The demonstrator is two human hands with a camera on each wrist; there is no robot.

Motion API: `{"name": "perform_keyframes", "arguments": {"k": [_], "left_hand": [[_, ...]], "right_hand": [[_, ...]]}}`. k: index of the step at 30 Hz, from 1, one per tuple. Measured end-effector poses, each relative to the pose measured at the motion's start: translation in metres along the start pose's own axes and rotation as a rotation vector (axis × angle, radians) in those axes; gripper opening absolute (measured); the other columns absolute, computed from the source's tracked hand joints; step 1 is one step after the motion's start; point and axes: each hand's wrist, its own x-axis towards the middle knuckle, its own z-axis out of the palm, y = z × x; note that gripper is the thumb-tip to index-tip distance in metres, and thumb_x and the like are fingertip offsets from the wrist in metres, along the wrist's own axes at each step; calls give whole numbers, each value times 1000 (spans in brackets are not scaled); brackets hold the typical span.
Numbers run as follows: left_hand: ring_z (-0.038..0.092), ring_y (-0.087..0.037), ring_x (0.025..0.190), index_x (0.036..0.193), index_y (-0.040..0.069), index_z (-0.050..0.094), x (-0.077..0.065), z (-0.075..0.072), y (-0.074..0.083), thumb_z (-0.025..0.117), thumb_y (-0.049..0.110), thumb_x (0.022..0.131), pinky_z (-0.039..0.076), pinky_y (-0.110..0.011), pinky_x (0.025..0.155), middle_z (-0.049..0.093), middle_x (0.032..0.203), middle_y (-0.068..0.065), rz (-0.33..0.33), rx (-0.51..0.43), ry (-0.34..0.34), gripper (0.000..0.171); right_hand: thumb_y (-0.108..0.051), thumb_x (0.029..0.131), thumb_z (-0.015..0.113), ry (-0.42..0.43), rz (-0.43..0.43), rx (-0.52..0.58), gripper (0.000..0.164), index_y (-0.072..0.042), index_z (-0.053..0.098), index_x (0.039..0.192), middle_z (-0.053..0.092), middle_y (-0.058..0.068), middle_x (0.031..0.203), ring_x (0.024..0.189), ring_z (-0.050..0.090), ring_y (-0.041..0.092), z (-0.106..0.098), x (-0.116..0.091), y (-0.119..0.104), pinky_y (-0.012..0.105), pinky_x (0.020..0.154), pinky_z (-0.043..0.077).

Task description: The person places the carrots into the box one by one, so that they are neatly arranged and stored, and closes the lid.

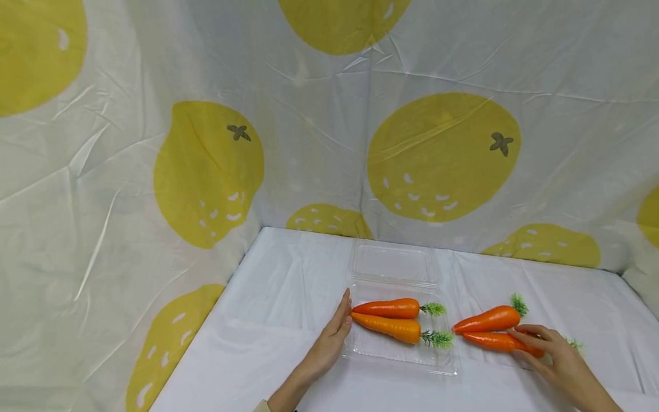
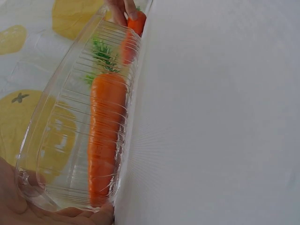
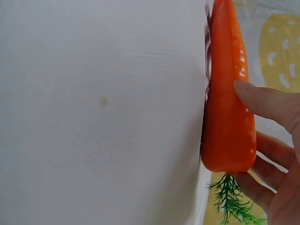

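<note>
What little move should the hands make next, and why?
I'd probably have the right hand lift the carrot it grips toward the open clear container: two other carrots lie inside with bare space beside them, and the left hand is at the container's left edge.

The person's left sleeve [image 1: 262,407] was of pale beige colour; the left hand [image 1: 327,342] and right hand [image 1: 558,356] were bare.

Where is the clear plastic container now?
In the head view, the container lies right of centre on the white cloth, between the left hand at its left edge and two carrots by the right hand.
</note>
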Motion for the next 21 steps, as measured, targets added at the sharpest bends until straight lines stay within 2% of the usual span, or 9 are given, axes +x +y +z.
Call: {"name": "perform_keyframes", "arguments": {"k": [2,3,7,10,11,14,15,17,21], "left_hand": [[15,-36,161,168,22,1,0,0,0,31,19,115,15,-55,127,9,174,-17,0,3,2,61],[15,-36,161,168,22,2,0,0,-1,31,19,115,15,-55,127,9,174,-17,-2,5,3,61],[16,-36,161,168,22,2,0,0,1,31,18,115,16,-55,127,9,174,-17,-4,8,6,61],[16,-36,161,168,21,2,0,0,1,31,18,115,16,-54,127,9,174,-17,-3,8,9,61],[16,-36,161,168,21,2,0,0,2,31,18,115,16,-54,127,10,174,-17,-3,8,9,61],[17,-37,160,168,20,2,-1,1,1,31,17,115,16,-55,127,11,173,-19,5,15,12,61],[18,-37,160,168,20,2,-1,1,1,31,17,114,16,-56,127,12,173,-20,8,19,13,61],[18,-38,160,168,19,3,0,1,0,31,17,114,16,-56,128,12,173,-20,14,24,12,61],[18,-38,160,168,17,3,0,0,-1,31,17,114,16,-57,127,12,173,-21,21,28,12,61]], "right_hand": [[-8,68,93,7,-9,-8,40,-13,83,106,70,10,113,97,58,9,0,-1,0,33,73,59],[-8,68,93,0,-9,-1,40,-13,83,106,70,11,114,99,59,11,0,-1,0,38,75,61],[-9,75,90,-60,21,29,36,-14,82,109,70,17,119,102,59,45,-2,0,-1,67,79,56],[-12,77,89,-92,37,31,33,-16,82,110,71,16,120,103,61,44,-5,3,-1,63,79,57],[-13,77,89,-97,37,24,33,-16,82,109,72,14,119,102,64,36,-6,3,-1,58,78,60],[-17,78,89,-150,64,29,32,-17,82,109,72,11,118,97,64,12,-9,5,-1,51,77,62],[-19,79,89,-172,80,38,32,-16,82,109,72,11,118,98,63,11,-10,6,-1,51,78,62],[-22,80,87,-216,111,57,31,-15,82,110,71,12,119,101,63,11,-12,8,-3,52,79,62],[-26,84,85,-270,165,89,33,-12,80,114,69,17,122,104,64,38,-13,11,-6,59,83,60]]}}
